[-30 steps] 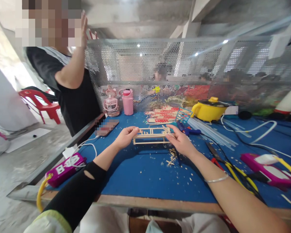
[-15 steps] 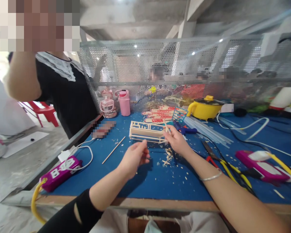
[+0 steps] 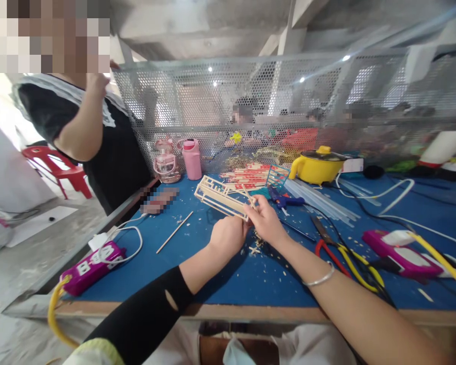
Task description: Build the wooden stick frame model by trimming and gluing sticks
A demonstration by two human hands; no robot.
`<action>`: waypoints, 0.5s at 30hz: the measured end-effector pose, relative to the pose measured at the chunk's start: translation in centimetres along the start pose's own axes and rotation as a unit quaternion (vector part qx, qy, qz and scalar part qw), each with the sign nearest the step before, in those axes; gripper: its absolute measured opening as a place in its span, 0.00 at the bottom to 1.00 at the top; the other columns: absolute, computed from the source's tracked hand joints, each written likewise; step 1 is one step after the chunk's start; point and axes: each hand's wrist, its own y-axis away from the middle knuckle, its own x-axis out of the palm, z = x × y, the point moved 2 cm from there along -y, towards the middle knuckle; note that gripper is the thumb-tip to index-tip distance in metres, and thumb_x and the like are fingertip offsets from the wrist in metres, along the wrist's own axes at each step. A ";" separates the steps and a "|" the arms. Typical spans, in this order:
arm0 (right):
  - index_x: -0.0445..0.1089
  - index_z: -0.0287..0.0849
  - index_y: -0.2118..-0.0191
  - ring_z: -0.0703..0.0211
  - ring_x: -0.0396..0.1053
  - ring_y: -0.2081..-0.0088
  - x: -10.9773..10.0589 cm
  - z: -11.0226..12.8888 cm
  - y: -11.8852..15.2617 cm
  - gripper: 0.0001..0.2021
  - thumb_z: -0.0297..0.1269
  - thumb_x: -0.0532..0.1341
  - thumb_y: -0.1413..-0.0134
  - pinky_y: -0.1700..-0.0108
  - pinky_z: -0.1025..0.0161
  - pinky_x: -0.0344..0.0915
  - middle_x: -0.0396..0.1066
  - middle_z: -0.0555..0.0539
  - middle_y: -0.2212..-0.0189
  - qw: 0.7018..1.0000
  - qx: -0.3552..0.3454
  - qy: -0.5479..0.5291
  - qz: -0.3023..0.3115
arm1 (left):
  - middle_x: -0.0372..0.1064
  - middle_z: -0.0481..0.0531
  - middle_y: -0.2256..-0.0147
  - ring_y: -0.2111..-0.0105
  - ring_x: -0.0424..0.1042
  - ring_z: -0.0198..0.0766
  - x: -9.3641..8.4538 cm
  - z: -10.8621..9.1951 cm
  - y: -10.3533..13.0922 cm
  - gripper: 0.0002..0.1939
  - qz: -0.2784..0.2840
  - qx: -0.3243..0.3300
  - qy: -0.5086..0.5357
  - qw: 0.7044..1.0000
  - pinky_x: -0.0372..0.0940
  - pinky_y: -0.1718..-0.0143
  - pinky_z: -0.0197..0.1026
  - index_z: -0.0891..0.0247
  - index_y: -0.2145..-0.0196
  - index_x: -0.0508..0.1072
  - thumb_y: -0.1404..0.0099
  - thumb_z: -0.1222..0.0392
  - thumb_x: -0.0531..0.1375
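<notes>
Above the blue table, a small openwork frame of pale wooden sticks [image 3: 222,196] is tilted, its right end in my right hand [image 3: 268,223]. That hand is closed, with thumb and fingers pinching the frame. A thin loose stick [image 3: 249,196] juts up from the same fingers. Just below the frame's right end is my left hand [image 3: 228,235], its back toward me and its fingers curled close to my right fingertips. What those left fingers grip is hidden. Wood scraps [image 3: 255,248] lie under my hands, and a single wooden stick [image 3: 175,232] lies to the left.
A glue gun [image 3: 285,197], clear glue sticks [image 3: 323,203], pliers-like tools [image 3: 349,258] and a yellow pot [image 3: 319,167] are on the right. Red-and-cream sticks [image 3: 247,176] lie behind. Power strips [image 3: 95,266] flank both sides. A person in black [image 3: 114,157] stands at left.
My left hand has moved right and up, to the frame's right end, and its fingers have curled. The frame has tilted, its left end rising. The standing person's arm has shifted.
</notes>
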 end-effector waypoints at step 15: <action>0.59 0.40 0.48 0.59 0.61 0.77 -3.0 -1.7 -1.7 0.20 0.46 0.51 0.42 0.72 0.63 0.56 0.62 0.53 0.80 0.992 -0.052 0.114 -0.014 | 0.66 0.47 0.79 0.80 0.65 0.35 -8.7 7.6 13.5 0.17 -0.297 -0.028 0.099 0.949 0.60 0.76 0.36 0.59 0.60 0.74 0.32 0.55 0.46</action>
